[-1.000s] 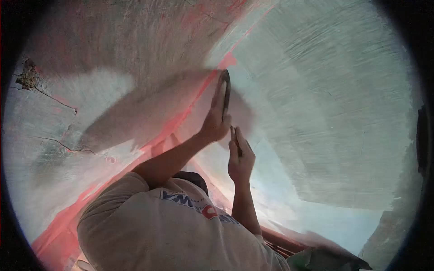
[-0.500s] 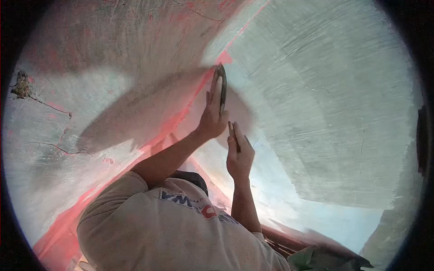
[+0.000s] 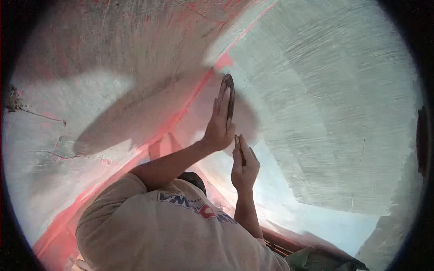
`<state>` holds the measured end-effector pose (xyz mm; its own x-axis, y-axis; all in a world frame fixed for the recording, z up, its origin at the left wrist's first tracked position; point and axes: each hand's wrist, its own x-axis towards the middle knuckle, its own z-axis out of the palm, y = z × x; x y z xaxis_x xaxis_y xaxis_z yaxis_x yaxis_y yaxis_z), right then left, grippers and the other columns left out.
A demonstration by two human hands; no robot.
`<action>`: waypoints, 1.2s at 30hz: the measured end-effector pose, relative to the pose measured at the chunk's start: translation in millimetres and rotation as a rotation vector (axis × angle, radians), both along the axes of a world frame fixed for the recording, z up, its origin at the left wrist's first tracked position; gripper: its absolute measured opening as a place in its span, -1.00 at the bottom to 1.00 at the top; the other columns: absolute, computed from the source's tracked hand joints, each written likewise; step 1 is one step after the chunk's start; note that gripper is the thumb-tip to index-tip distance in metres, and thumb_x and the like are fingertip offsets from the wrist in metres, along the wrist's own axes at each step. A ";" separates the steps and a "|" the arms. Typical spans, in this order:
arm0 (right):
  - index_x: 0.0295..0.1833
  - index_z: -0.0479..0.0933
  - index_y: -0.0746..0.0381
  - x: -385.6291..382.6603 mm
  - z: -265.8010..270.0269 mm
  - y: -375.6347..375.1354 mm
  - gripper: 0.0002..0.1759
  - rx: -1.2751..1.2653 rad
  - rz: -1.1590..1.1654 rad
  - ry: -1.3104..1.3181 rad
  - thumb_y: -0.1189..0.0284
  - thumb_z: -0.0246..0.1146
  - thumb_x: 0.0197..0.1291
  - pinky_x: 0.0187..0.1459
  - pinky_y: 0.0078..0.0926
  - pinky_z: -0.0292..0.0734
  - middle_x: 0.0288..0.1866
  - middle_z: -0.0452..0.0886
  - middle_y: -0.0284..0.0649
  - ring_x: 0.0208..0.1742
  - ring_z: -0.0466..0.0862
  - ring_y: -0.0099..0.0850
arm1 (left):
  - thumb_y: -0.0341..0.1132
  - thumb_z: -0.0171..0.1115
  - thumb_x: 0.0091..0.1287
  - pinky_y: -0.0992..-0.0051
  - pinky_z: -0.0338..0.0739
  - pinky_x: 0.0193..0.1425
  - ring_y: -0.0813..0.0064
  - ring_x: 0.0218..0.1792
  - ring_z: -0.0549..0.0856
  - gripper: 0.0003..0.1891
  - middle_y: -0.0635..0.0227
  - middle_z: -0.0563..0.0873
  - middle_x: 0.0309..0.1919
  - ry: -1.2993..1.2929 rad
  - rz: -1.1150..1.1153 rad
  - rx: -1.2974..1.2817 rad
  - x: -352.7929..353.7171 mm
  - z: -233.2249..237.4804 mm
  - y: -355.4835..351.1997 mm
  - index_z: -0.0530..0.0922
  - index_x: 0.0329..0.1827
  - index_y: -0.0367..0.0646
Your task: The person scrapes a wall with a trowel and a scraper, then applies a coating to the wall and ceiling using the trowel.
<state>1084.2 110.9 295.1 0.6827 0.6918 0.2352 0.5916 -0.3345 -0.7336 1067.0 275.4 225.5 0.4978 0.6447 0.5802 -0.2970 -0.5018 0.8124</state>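
Note:
My left hand [image 3: 219, 132] is raised, fingers stretched up along a thin, dark, round-ended plate [image 3: 231, 101] seen nearly edge-on. The plate's upper end overlaps the wall just right of the pink seam [image 3: 197, 94]. Lower and to the right, my right hand [image 3: 245, 170] is closed around a slim tool [image 3: 237, 142] with a narrow end poking up between thumb and fingers. Its kind cannot be made out, since the fingers cover most of it. The two hands are close together, the right fingertips just below the left wrist.
A grey, streaked skim-coated surface [image 3: 334, 99] curves up on the right. The left wall [image 3: 108, 54] has pink marks, cracks and a broken hole [image 3: 13, 98]. My light T-shirt [image 3: 167, 230] fills the bottom. Dark green cloth [image 3: 312, 259] lies at lower right.
Both hands have shifted slightly down and right in the view, and the dark plate's tip now sits farther from the pink seam. Both hands keep their holds.

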 end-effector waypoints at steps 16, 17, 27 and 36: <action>0.50 0.61 0.36 -2.0 -6.4 -28.6 -0.51 -0.028 0.003 -0.096 0.60 0.29 0.50 -0.10 -0.29 0.68 -0.07 0.78 0.12 -0.15 0.82 -0.20 | -0.57 0.03 0.19 -0.08 -0.19 0.88 -0.31 0.83 -0.12 0.05 -0.31 -0.13 0.82 -0.110 -0.027 0.046 1.2 6.0 -18.7 -0.19 0.83 -0.45; 0.50 0.62 0.35 -3.7 -5.4 -15.4 -0.51 -0.029 -0.005 -0.062 0.60 0.28 0.51 -0.10 -0.28 0.67 -0.09 0.77 0.09 -0.18 0.80 -0.17 | -0.58 0.02 0.20 -0.08 -0.19 0.88 -0.30 0.83 -0.11 0.05 -0.31 -0.12 0.82 -0.084 -0.018 0.040 -0.2 3.8 -8.8 -0.19 0.83 -0.45; 0.51 0.61 0.35 -4.3 -7.9 11.0 -0.53 0.011 0.039 -0.128 0.56 0.26 0.55 -0.10 -0.25 0.67 -0.08 0.80 0.07 -0.18 0.79 -0.17 | -0.61 0.00 0.22 -0.12 -0.22 0.87 -0.23 0.84 -0.19 0.04 -0.25 -0.18 0.84 -0.048 -0.015 0.009 -4.5 -0.6 14.2 -0.22 0.84 -0.42; 0.49 0.62 0.38 -0.9 -0.9 -24.8 -0.54 -0.029 -0.001 -0.038 0.55 0.26 0.54 0.00 -0.31 0.68 0.01 0.82 0.08 -0.08 0.81 -0.21 | -0.54 0.01 0.20 -0.16 -0.24 0.86 -0.28 0.84 -0.19 0.06 -0.29 -0.14 0.83 -0.089 -0.044 0.006 -0.5 6.5 -20.5 -0.21 0.84 -0.41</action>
<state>1083.3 86.1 294.2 0.6741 0.6982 0.2411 0.6189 -0.3557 -0.7003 1066.5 255.0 232.0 0.4715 0.6199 0.6272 -0.3900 -0.4914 0.7788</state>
